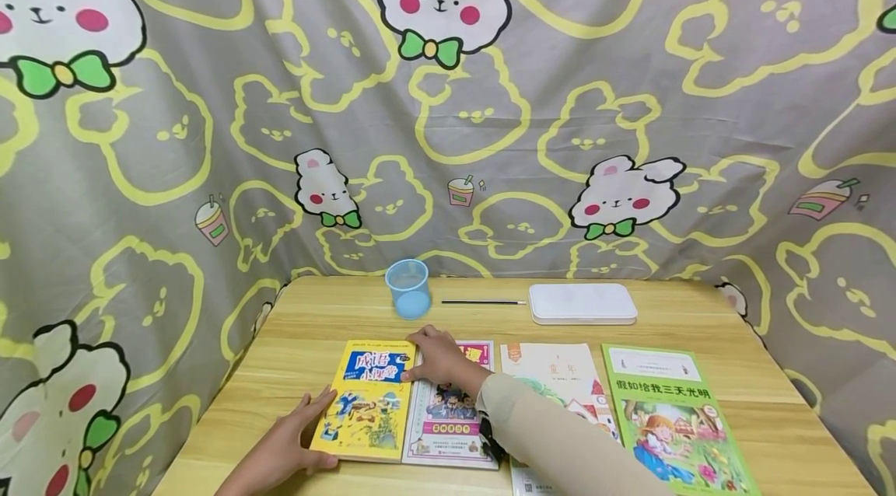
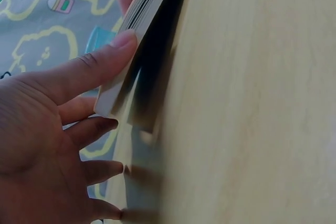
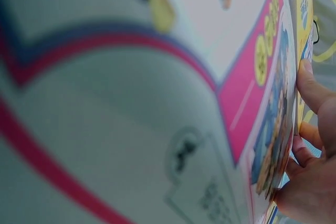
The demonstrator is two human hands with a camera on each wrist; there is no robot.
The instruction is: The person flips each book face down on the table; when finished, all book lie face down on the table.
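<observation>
A yellow book [image 1: 371,403] with a blue title panel lies left of a pink-and-white book [image 1: 451,418], nearly edge to edge. My left hand [image 1: 297,434] holds its near left corner: in the left wrist view the thumb [image 2: 123,43] presses the page edge, while the lower fingers spread out beside it. Dark shadow shows under the book there. At the far right corner my right hand [image 1: 441,360] holds the yellow book between thumb and fingers, the arm crossing over the pink-and-white book. Part of that book's cover is hidden by the hand.
Further right lie a white book [image 1: 546,360], partly covered by the right sleeve, and a green book [image 1: 665,418]. Along the back of the wooden table [image 1: 336,302] stand a blue cup [image 1: 409,302], a thin black pen-like stick [image 1: 483,302] and a white case [image 1: 582,304]. A patterned curtain [image 1: 490,130] hangs behind.
</observation>
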